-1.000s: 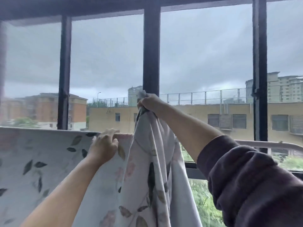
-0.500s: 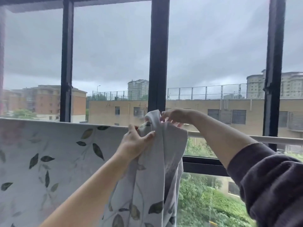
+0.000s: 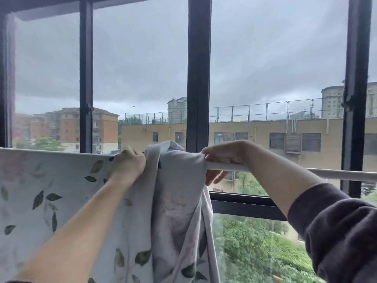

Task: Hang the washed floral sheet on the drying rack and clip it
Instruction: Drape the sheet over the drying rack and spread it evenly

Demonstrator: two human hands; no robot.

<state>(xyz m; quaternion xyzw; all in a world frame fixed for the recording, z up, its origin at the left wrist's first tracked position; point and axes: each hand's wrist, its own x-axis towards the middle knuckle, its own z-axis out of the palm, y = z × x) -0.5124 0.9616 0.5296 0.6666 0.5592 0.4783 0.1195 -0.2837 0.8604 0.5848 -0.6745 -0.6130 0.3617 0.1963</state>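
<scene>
The white floral sheet of thin fabric, printed with green leaves and faint pink blooms, hangs over the white round metal rail of the drying rack; its left part lies spread flat along the rail to the picture's left edge, while its right part is bunched into thick folds that rise a little above the rail and drop straight down. The rail runs just inside a window with a dark metal window frame; through the glass show a grey sky, a tan flat-roofed building and green trees below.

The left hand is clenched on the sheet's top edge, fingers curled into the cloth where the flat part meets the bunch; the right hand, in a dark purple sleeve, hooks its curled fingers over the rail with the thumb below, fingertips touching the bunch's right edge; whether they also pinch cloth cannot be told.

To the right of that hand the rail is bare as far as the picture's edge.
</scene>
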